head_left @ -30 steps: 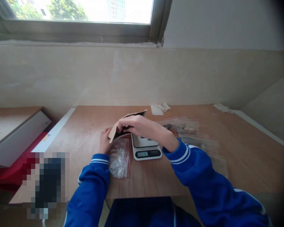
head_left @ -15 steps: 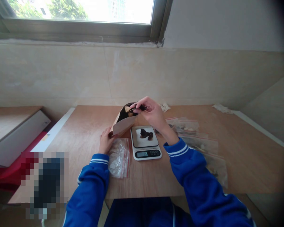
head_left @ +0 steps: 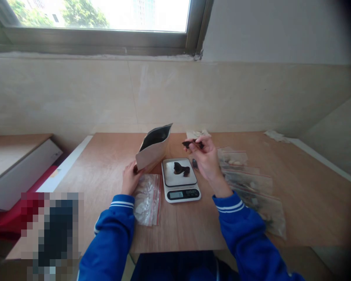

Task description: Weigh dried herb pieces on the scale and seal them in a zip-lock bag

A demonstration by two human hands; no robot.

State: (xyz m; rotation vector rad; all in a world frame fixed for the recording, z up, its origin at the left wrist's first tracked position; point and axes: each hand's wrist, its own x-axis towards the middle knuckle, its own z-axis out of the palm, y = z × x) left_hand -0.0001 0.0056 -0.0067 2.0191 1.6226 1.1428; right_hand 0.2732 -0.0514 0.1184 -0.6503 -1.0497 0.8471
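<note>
My left hand (head_left: pixel 130 177) grips the lower left side of a brown paper pouch (head_left: pixel 152 154), whose dark-lined mouth gapes up and to the right. Above the back right of a small white digital scale (head_left: pixel 183 195), my right hand (head_left: pixel 206 158) pinches a dark brown dried piece (head_left: pixel 190 144) between thumb and fingers. Another dark, irregular dried piece (head_left: pixel 181 169) lies on the scale's plate. The scale's display is lit, but its digits are too small to read. What kind of dried stuff it is, I cannot tell.
Empty clear zip bags (head_left: pixel 148 199) lie left of the scale. Several filled zip bags (head_left: pixel 251 183) overlap on the right. A crumpled pale cloth or tissue (head_left: pixel 199 134) sits at the table's back edge. A blurred dark object (head_left: pixel 58 230) is at the left front.
My right hand has come out of the pouch's mouth and moved right, carrying the dark dried piece. The pouch's opening is now uncovered. My left hand stays on the pouch.
</note>
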